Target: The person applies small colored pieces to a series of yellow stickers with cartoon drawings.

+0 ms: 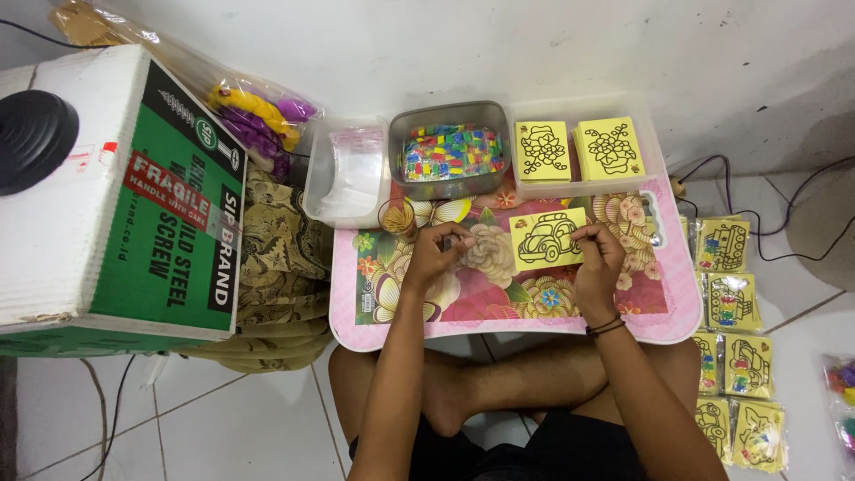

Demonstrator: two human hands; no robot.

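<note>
Here, right hand [598, 267] pinches one yellow car card [545, 240] — two card stacks [579, 150] behind.

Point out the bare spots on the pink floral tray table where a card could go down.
Free: the lower strip of the tray table between the left hand and right hand, and its left corner. Crowded: the far edge, taken by the metal tin, plastic tub and card stacks; the car card fills the middle.

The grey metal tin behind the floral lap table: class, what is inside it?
The grey metal tin holds a heap of small, multicoloured packets, filling it almost to the rim. The tin's bottom and any lower layers are covered, so they cannot be seen.
</note>
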